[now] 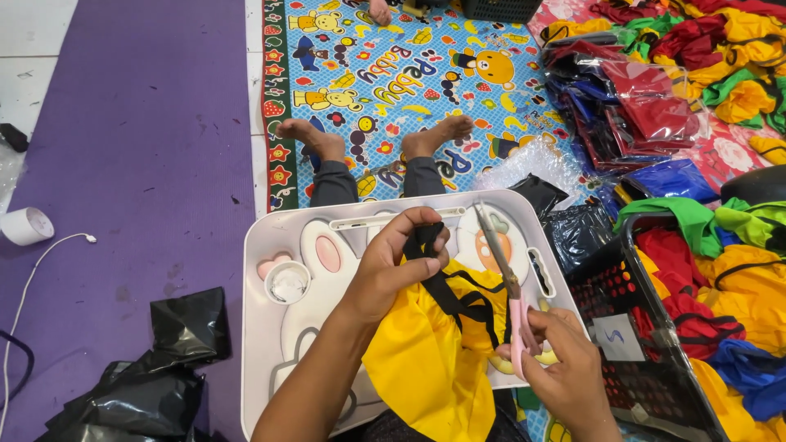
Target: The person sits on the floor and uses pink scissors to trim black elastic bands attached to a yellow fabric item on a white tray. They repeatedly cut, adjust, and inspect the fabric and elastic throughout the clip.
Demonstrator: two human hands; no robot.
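My left hand (399, 260) pinches the black strap (444, 286) of a yellow cloth piece (430, 360), lifting it over a white lap tray (270, 245) with a rabbit picture. My right hand (565, 360) holds pink-handled scissors (503, 274), blades pointing up and away, just right of the strap. The yellow cloth drapes over the tray's near edge toward me.
A black basket (630, 327) of red, yellow, green and blue cloth stands at the right. Packed bags (630, 106) lie on the patterned mat (393, 74). My feet (315, 139) rest on the mat. Black plastic bags (155, 376), a tape roll (26, 226) and a white cable (33, 278) lie on the purple mat.
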